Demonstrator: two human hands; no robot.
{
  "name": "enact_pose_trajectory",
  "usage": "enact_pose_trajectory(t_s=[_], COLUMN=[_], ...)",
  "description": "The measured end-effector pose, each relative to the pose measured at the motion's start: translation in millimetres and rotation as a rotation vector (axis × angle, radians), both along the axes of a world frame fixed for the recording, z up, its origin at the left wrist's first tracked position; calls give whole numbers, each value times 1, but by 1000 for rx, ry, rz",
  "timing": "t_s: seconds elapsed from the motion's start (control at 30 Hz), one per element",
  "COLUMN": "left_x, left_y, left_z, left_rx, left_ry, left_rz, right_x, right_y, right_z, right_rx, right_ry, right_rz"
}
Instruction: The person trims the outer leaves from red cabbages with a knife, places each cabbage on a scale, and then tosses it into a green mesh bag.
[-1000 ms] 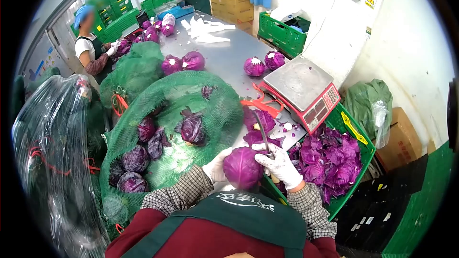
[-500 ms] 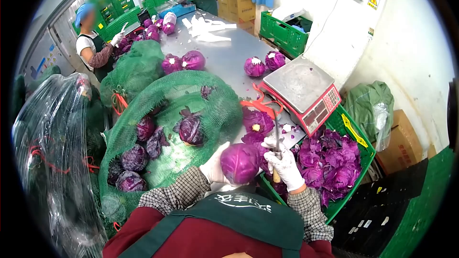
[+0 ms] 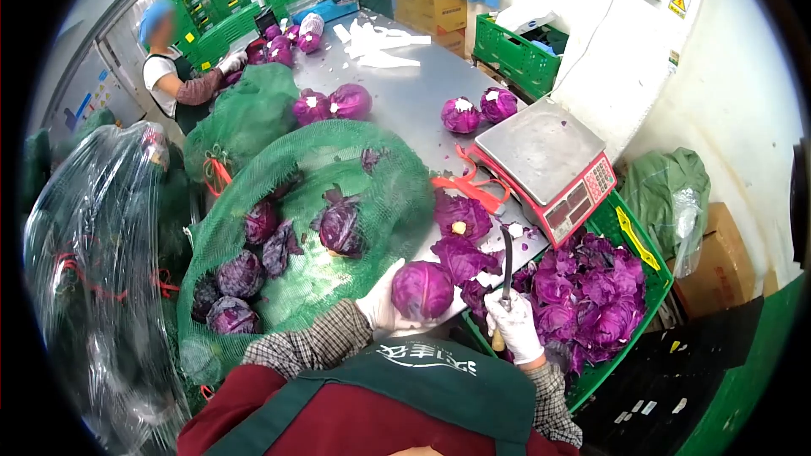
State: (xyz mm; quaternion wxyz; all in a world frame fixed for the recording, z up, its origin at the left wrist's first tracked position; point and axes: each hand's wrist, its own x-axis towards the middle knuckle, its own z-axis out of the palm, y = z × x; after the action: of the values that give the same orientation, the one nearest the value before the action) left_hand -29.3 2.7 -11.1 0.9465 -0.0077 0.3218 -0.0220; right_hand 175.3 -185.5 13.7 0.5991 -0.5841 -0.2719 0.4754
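A round red cabbage [image 3: 422, 290] rests in my gloved left hand [image 3: 378, 300], its fingers curled round the left side and underneath. My gloved right hand [image 3: 514, 323] is closed on a knife [image 3: 507, 262], whose dark curved blade points up and away from me. Trimmed purple leaves [image 3: 463, 218] and pale stem pieces lie on the table just beyond the cabbage. Left of my left hand, an open green mesh sack [image 3: 405, 177] holds several darker untrimmed cabbages [image 3: 340, 230]. Beside my right hand, a green crate [image 3: 655, 274] is heaped with loose cabbage leaves [image 3: 583, 295].
A red weighing scale [image 3: 541, 156] stands at the table's right edge, near two trimmed cabbages [image 3: 461, 116]. Orange straps [image 3: 473, 190] lie before it. Plastic-wrapped sacks [image 3: 101, 270] fill the left. Two co-workers [image 3: 173, 76] stand around the far part of the metal table [image 3: 397, 93].
The knife blade has swung upright in my right hand, which has moved slightly down and right. The cabbage in my left hand is turned a little. A co-worker's hand has lowered.
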Motion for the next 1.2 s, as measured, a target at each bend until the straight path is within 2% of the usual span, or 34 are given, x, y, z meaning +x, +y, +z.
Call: enact_pose_trajectory(t_s=[0.03, 0.07, 0.13, 0.17, 0.2, 0.23, 0.27, 0.3, 0.33, 0.37, 0.4, 0.47, 0.5, 0.63, 0.83, 0.93, 1.03, 1.13, 1.2], left_x=[-1, -1, -11, -15, -10, -8, -11, -4, 3, 3, 7, 24, 32, 48, 52, 55, 58, 59, 63], left_y=[2, 1, 7, 13, 13, 10, 14, -1, -15, -11, -8, -9, -11, -1, 0, -4, -4, -4, -3], left_z=[-9, -9, -27, -31, -10, 14, -3, 19, 44, 48, 33, 15, 15, 10, 14, 22, 22, 16, 20], left_rx=[75, 109, 205, 124, 43, 395, 558, 1111, 1655, 1978, 2178, 2221, 2161, 2137, 2180, 2196, 2213, 2206, 2203], left_ry=[81, 35, 74, -13, -101, 71, 112, 141, 165, 529, 490, 413, 448, 476, 486, 497, 525, 555, 574], left_rz=[-22, -45, -268, -320, -372, -526, -641, -488, -295, -606, -575, -487, -454, -465, -424, -419, -435, -442, -443], right_x=[-6, -11, -20, -32, -35, -33, -30, -28, -26, -26, -25, -20, -16, -6, -1, -4, 5, 9, 15], right_y=[3, 11, 25, 29, 36, 43, 49, 54, 57, 59, 60, 63, 62, 54, 61, 65, 76, 88, 95], right_z=[-15, -10, -9, -24, -20, -29, -39, -34, -28, -29, -32, -43, -47, -36, -43, -31, -55, -44, -47], right_rx=[1, 179, 247, 303, 313, 274, 234, 249, 245, 239, 231, 226, 219, 125, 116, 28, 101, -131, 9], right_ry=[-82, -388, -775, -422, -664, -601, -539, -754, -773, -773, -775, -839, -871, -920, -980, -948, -1191, -970, -1155], right_rz=[-66, -16, 153, 200, 144, 112, 84, 54, 55, 60, 68, 126, 153, 247, 269, 270, 382, 437, 299])
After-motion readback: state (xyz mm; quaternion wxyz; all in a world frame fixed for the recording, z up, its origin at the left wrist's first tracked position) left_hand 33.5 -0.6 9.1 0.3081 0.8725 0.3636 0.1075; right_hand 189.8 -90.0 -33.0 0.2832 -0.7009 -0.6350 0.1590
